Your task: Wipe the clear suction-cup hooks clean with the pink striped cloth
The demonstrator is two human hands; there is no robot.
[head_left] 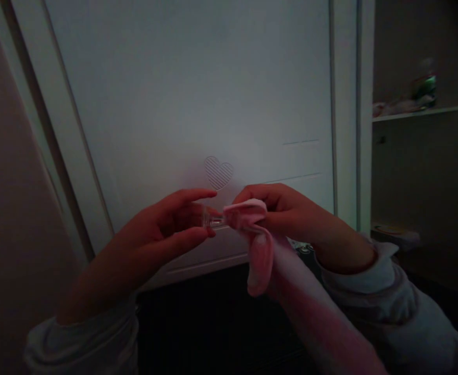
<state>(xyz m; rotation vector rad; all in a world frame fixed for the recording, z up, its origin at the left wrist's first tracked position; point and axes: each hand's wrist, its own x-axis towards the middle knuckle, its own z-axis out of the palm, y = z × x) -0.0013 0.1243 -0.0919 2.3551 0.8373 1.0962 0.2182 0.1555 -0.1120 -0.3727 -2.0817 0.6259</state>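
Observation:
A small clear stemmed glass (214, 221) lies sideways between my hands, its wider end to the left. My left hand (166, 224) has its thumb in front of that end and some fingers behind it, with the index finger stretched out above. A pink and white cloth (260, 260) is bunched around the glass's right end, hiding that part. My right hand (287, 208) grips the cloth there, its fingertips partly covered by the folds. From the grip, the rest of the cloth trails down to the lower right.
In front stands a white door-like panel (189, 94) with a striped heart on it. To the right, a wall shelf (416, 113) carries a green bottle-like item (428, 88) and small things. Below is a dark surface (205, 333). The picture is dim.

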